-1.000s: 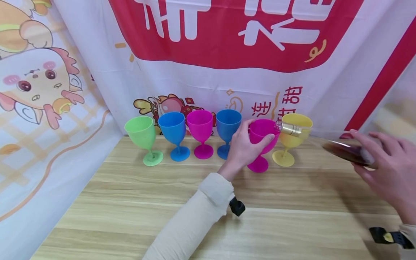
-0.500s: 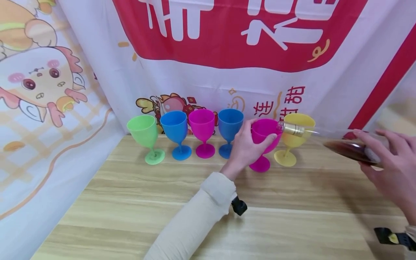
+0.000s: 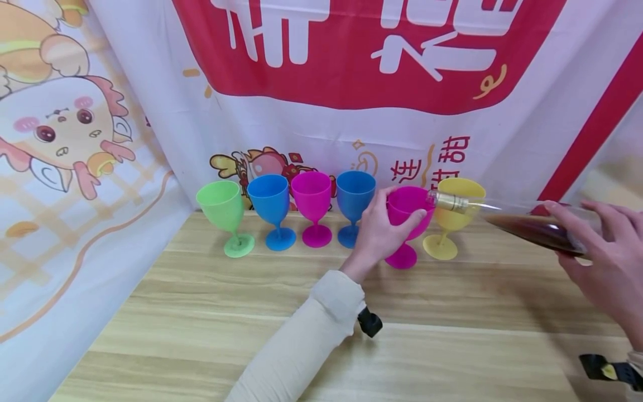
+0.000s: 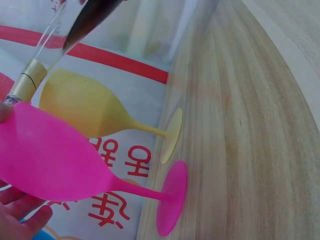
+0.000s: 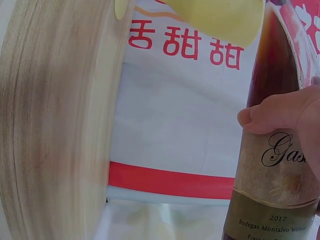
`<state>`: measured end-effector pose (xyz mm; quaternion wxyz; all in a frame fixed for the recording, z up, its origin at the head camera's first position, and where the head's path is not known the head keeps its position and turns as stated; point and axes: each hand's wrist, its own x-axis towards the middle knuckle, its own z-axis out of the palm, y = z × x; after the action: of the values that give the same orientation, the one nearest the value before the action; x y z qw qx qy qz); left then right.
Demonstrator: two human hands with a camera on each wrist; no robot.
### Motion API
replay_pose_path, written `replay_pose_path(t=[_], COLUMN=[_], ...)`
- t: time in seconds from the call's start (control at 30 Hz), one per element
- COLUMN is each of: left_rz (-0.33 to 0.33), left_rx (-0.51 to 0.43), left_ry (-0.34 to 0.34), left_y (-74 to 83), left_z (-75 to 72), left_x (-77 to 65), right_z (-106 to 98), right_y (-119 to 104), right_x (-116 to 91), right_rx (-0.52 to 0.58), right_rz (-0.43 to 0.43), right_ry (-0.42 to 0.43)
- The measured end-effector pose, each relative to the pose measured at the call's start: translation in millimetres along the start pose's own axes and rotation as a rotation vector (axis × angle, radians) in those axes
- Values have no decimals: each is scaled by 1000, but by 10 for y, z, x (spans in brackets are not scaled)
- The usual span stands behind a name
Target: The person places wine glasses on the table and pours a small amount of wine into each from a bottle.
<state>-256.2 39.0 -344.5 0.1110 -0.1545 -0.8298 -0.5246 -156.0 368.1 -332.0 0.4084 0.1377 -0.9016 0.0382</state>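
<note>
Left of our left hand (image 3: 379,231), we have four goblets (image 3: 311,202) in a row on the counter (image 3: 226,329), the last partly behind it. Within that hand is the fifth goblet (image 3: 413,209); just to its right stands the sixth goblet (image 3: 442,245). From our right hand (image 3: 610,262), the bottle (image 3: 534,231) reaches leftward to the fifth's rim.

This is looking like a makeshift booth: cartoon-printed cloths (image 3: 301,120) are hanging behind and beside a wood-grain tabletop (image 3: 191,329), though the tight view is leaving doubt.

Right wrist view: bottle label (image 5: 272,187), yellow goblet (image 5: 222,17) cut off.
</note>
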Motion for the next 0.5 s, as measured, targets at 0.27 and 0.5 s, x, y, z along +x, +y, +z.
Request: replay_pose_path(t=[0.27,0.5], left_rz=[-2,-1], left_rx=[-6,-9], left_ry=[-1,5], left_y=[5,0], left_z=[-5,-7], left_x=[-1,-2], right_z=[-22,-33], right_y=[-11,-27], right_x=[3,2], right_rx=[-6,13], right_rz=[2,10], right_ry=[-5,-10])
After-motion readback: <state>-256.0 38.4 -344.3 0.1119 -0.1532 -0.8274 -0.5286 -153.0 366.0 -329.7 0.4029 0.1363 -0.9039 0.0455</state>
